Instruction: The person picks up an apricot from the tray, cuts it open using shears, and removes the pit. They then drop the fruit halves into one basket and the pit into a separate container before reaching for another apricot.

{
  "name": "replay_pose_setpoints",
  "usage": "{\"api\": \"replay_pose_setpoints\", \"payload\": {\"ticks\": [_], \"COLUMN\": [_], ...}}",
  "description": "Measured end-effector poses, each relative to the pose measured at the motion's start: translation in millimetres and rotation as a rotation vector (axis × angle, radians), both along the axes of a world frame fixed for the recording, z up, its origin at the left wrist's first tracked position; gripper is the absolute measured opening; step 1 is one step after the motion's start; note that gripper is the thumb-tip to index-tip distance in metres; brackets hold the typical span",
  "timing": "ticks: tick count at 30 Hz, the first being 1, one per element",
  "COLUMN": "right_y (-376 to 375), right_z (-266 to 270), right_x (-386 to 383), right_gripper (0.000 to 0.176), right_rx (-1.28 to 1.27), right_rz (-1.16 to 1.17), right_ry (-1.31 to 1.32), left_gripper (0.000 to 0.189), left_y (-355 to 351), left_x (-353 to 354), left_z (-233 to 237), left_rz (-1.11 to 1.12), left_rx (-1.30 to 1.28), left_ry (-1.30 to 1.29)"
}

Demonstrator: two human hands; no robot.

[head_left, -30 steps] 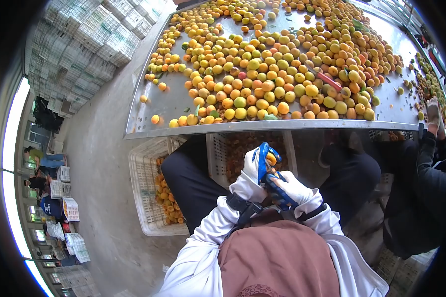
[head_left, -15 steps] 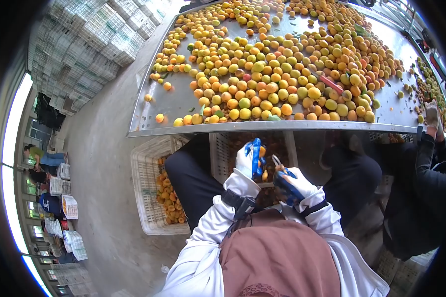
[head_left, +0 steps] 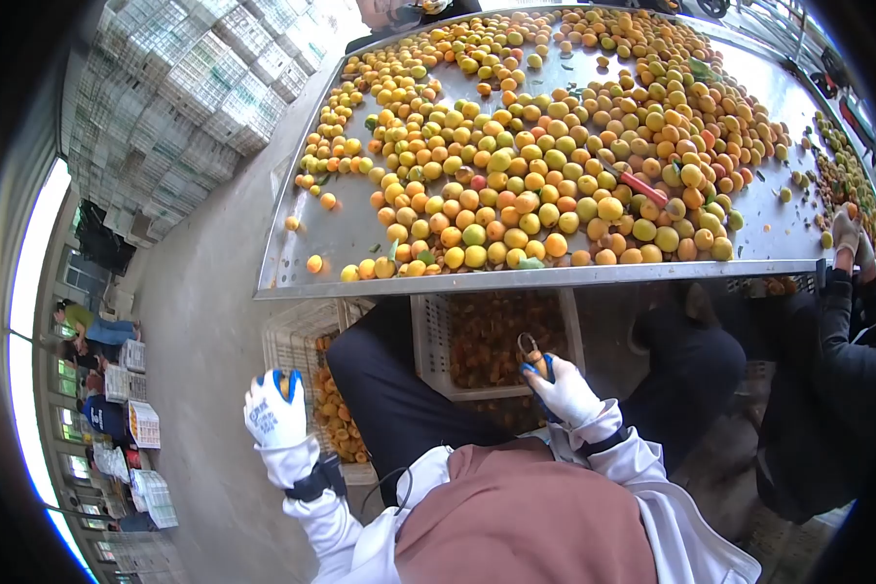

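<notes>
My left hand (head_left: 274, 411), in a white glove with a blue palm, is stretched out to the left over a white crate (head_left: 297, 341) holding orange fruit pieces (head_left: 336, 420). Its back faces me, and I see no fruit in it. My right hand (head_left: 563, 389) stays in front of my lap, gripping a small blue-handled cutting tool (head_left: 529, 350) with its metal tip pointing up. Just beyond it, a second white crate (head_left: 434, 341) of cut fruit (head_left: 496, 336) stands between my knees. Above that lies a metal table (head_left: 555, 276) heaped with apricots (head_left: 535, 165).
A red-handled tool (head_left: 642, 185) lies among the apricots. At the right a co-worker in a dark sleeve has a gloved hand (head_left: 847, 234) on the table edge. Stacked empty crates (head_left: 185, 97) stand at the upper left, and people (head_left: 88, 326) sit far off to the left.
My hands were together at the fruit with the tool. They have parted, and my left hand has swung far left over the side crate. The fruit it held is no longer in view.
</notes>
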State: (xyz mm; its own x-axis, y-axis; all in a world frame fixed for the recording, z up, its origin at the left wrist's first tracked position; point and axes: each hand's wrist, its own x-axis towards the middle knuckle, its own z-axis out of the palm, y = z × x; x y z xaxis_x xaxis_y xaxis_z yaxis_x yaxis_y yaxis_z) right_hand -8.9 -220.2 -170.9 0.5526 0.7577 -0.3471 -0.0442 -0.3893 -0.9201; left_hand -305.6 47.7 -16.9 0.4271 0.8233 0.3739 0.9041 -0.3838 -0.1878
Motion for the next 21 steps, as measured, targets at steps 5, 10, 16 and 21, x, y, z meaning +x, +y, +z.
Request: {"api": "replay_pose_setpoints", "payload": {"ticks": [5,10,16,21], "right_y": [6.3,3.7,-4.3,-7.6], "right_z": [-5.4,2.8,0.0,-1.3], "right_x": [-8.8,-8.2,-2.8,-0.8], "right_gripper": [0.037,0.039,0.039,0.039], "right_rx": [0.022,-0.034,-0.043,-0.034], "right_rz": [0.080,0.130,0.088,0.087], "right_ry": [-0.219,-0.260,-0.240,-0.260], "left_gripper": [0.043,0.044,0.031,0.013], "left_y": [-0.7,-9.4,-18.8,-2.3], "left_x": [64.2,219.9,336.3,350.4], "left_z": [9.7,0.2,-50.1,-59.8], "left_rz": [-0.429,-0.863,-1.266,-1.170], "left_rx": [-0.018,-0.232,-0.603,-0.496], "left_ry": [-0.142,-0.189,0.165,0.188]}}
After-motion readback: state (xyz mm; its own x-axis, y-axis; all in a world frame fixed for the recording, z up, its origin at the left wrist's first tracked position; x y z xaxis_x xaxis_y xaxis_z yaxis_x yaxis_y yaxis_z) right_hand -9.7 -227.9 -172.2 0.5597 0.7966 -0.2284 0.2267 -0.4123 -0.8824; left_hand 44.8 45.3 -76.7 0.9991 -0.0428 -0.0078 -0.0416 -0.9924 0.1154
